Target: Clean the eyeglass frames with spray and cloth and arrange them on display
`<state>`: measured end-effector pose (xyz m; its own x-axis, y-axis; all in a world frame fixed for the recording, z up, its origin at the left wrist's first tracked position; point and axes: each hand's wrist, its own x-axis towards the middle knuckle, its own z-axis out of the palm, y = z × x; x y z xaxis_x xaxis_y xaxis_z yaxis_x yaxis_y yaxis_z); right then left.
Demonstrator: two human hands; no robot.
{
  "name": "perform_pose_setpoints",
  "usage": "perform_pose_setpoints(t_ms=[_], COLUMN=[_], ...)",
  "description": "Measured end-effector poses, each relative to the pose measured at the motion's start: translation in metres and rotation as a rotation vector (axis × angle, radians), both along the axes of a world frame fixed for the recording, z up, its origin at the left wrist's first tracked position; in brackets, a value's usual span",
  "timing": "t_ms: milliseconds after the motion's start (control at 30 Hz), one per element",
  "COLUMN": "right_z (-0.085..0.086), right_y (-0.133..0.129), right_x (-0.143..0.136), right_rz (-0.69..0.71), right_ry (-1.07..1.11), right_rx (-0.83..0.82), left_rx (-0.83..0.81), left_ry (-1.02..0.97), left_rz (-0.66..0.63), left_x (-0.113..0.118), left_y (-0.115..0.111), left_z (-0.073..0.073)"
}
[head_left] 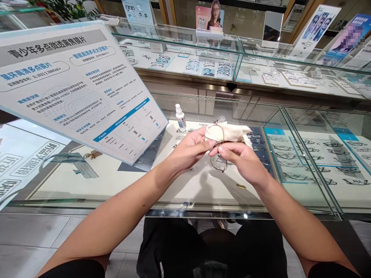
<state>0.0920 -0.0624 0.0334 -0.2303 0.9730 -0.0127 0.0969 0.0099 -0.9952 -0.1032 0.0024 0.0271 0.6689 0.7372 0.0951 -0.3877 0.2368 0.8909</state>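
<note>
Above the glass counter, my left hand (197,144) is closed on a cream cleaning cloth (228,132) and the thin-framed eyeglasses (218,169) beside it. My right hand (243,156) is closed too, its thumb and fingers pinching the frame near my left fingertips. One lens hangs below the hands; a thin temple arm loops over the cloth. The cloth and fingers hide the rest of the frame. Behind my left hand a small white spray bottle (180,117) stands upright on the counter. A small gold-coloured piece (241,186) lies nearer me, below my right hand.
A large printed sign (116,92) leans over the counter's left side. Rows of eyeglasses (290,156) fill the glass case at right. Another glass display case (185,63) runs across the back, with upright adverts and a mirror (272,29) on top. The counter's front edge (203,213) is close to my lap.
</note>
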Motion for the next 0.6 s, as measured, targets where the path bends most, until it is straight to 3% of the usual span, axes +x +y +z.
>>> perform_pose_setpoints(t_ms=[267, 467, 600], right_z=[-0.0037, -0.0036, -0.0032], right_y=[0.0009, 0.0001, -0.0033], right_x=[0.005, 0.0041, 0.0019], right_rz=[-0.05, -0.008, -0.03], right_ry=[0.056, 0.077, 0.014], right_rx=[-0.003, 0.009, -0.034], left_rx=[-0.067, 0.105, 0.103], left_ry=[-0.038, 0.046, 0.058], left_rz=[0.01, 0.007, 0.033], left_x=[-0.0048, -0.0039, 0.0], left_y=[0.0015, 0.002, -0.0012], left_z=[0.0003, 0.0021, 0.0036])
